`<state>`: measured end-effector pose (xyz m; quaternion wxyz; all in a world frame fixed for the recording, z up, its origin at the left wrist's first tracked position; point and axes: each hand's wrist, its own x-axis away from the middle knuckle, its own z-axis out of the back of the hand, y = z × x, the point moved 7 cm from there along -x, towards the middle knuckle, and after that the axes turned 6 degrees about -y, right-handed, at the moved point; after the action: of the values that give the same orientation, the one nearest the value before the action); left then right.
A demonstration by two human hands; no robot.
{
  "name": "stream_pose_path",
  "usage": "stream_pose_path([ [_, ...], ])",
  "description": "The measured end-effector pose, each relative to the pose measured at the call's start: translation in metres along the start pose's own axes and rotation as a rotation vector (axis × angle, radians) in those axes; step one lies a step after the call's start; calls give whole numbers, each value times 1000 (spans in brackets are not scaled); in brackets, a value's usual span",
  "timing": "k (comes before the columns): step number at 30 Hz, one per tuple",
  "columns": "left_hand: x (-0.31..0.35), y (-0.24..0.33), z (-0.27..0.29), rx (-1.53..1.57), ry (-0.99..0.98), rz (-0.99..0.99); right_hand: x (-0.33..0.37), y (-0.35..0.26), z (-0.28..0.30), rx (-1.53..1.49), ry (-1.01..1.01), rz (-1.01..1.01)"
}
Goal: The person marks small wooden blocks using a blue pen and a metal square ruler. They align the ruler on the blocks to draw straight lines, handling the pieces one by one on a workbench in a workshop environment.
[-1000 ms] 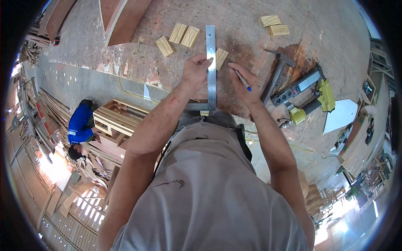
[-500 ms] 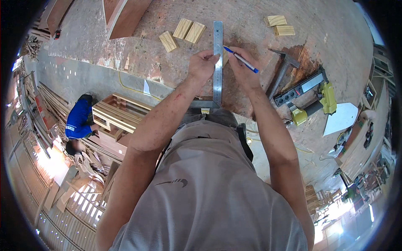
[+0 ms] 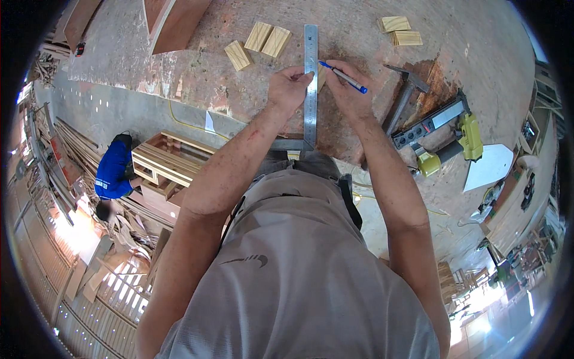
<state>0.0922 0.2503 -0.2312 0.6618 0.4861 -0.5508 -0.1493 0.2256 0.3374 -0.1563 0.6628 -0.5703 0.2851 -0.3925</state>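
Note:
A steel try square (image 3: 310, 116) lies with its long graduated blade pointing away from me across the workbench and its stock near my waist. My left hand (image 3: 289, 90) is closed at the blade's left edge, thumb pressed on the metal. Just right of the blade, my right hand (image 3: 348, 94) pinches a blue-and-silver pen (image 3: 350, 80), its blue tip end by the blade. Part of a small pale wood block (image 3: 322, 75) shows between blade and right hand; the rest is hidden. Beyond my left hand lie three similar blocks (image 3: 258, 37) bearing pencil-like lines.
More wood blocks (image 3: 407, 38) sit at the far right. Right of my right arm are a hammer (image 3: 406, 90), a yellow-green nail gun (image 3: 470, 139) and a white board (image 3: 489, 167). Curved panels (image 3: 182, 27) stand far left. A person in blue (image 3: 113, 170) bends beside a wooden frame (image 3: 170, 164).
The pen lies slightly flatter and its tip end is a little farther from me. The view has shifted slightly; my left hand keeps its hold on the square.

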Motion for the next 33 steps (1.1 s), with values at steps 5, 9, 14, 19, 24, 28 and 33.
stream_pose_path([
  [5,1,3,1,-111,32,23,0,13,-1,-83,10,8],
  [9,2,-1,0,-67,28,22,0,5,0,22,5,45],
  [14,2,-4,-1,1,36,31,0,8,-3,4,-79,-24],
  [19,3,-3,-3,-6,46,17,-1,15,-2,-21,-61,43],
  [24,-2,-12,0,26,60,-33,-2,8,-1,-46,-28,75],
  [28,-2,-12,0,-38,85,-10,-2,6,0,-15,-40,104],
  [33,0,-10,0,-55,101,16,-3,5,0,24,-60,41],
])
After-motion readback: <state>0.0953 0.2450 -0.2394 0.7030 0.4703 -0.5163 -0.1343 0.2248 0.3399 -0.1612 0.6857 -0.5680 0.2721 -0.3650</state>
